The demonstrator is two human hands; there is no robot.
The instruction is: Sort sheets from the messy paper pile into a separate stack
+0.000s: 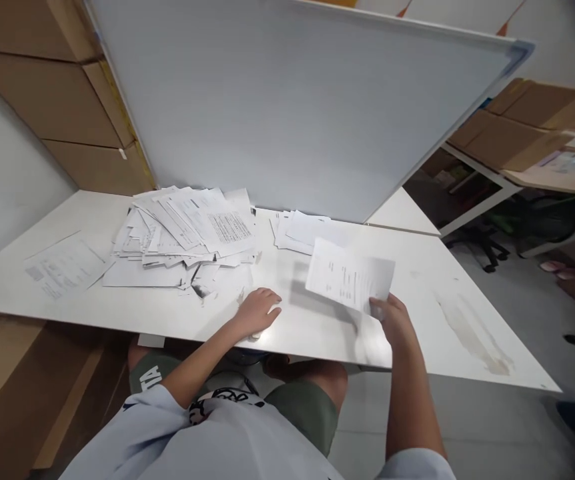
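Between the thumb and fingers of my right hand [390, 319] is a printed sheet of paper [347, 273], gripped at its lower right corner and raised over the table. My left hand [258, 311] rests near the table's front edge, palm down, its fingers apart and holding nothing. Left of centre spreads a large untidy heap of printed papers [182, 227], with torn pieces at its front. Behind the held sheet lies a smaller stack of white papers [300, 230].
The white table [417, 313] carries a smear on its right side. A large whiteboard [287, 113] stands along its back. Cardboard boxes [62, 100] are stacked at the left. One printed sheet [67, 267] lies apart at far left. Part of another person's hand [560, 270] shows at the right.
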